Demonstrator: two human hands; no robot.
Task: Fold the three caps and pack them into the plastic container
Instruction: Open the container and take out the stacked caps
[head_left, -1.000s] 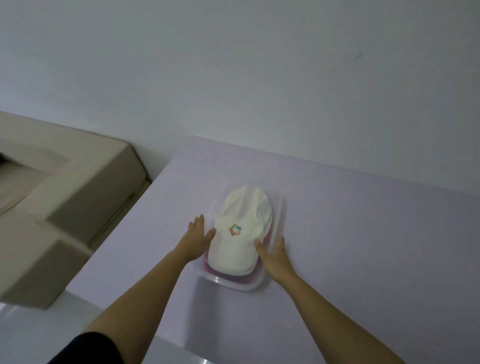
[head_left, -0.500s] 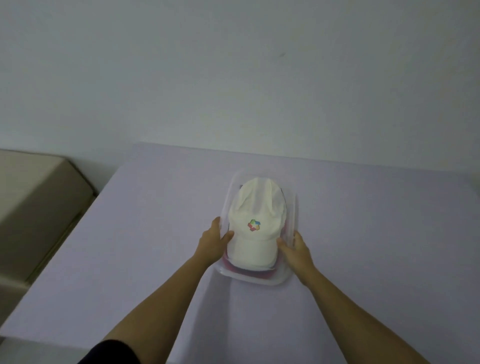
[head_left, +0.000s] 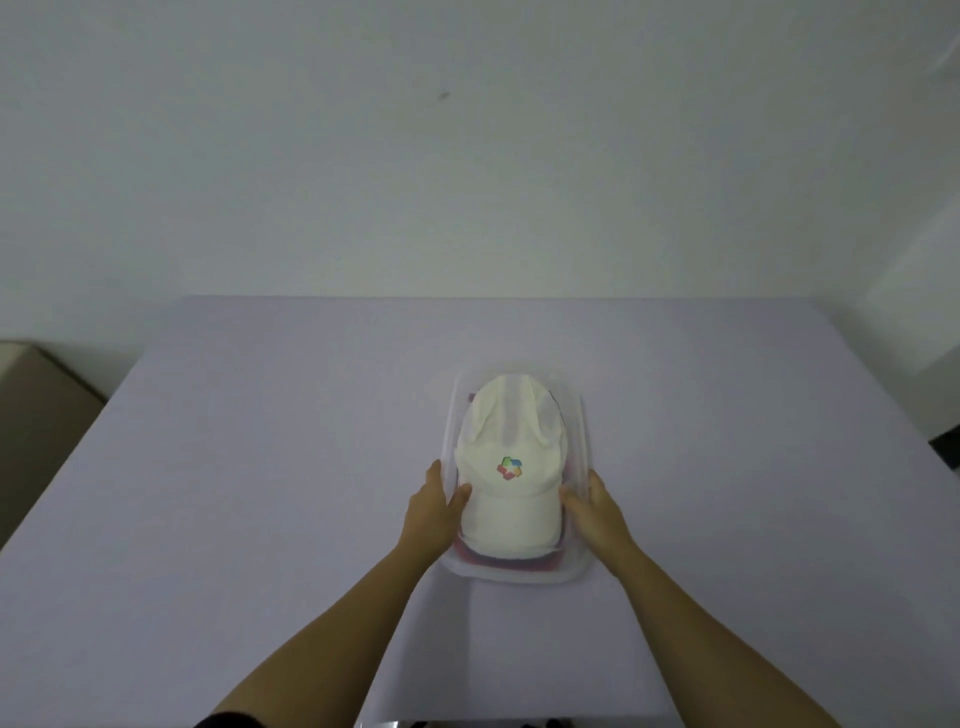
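I see left hand (head_left: 428, 514), right hand (head_left: 597, 514), flatter a second ago, now clasping plastic container (head_left: 519, 576) rim at 8 and 4 o'clock. White cap (head_left: 511, 499) tops stack inside. I judge packing nearly done.

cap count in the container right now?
2 for sure. White cap lies on top in the container; a red cap sits under it, only its edge showing at the near end. A dark sliver by the far right edge may be a third, mostly hidden.
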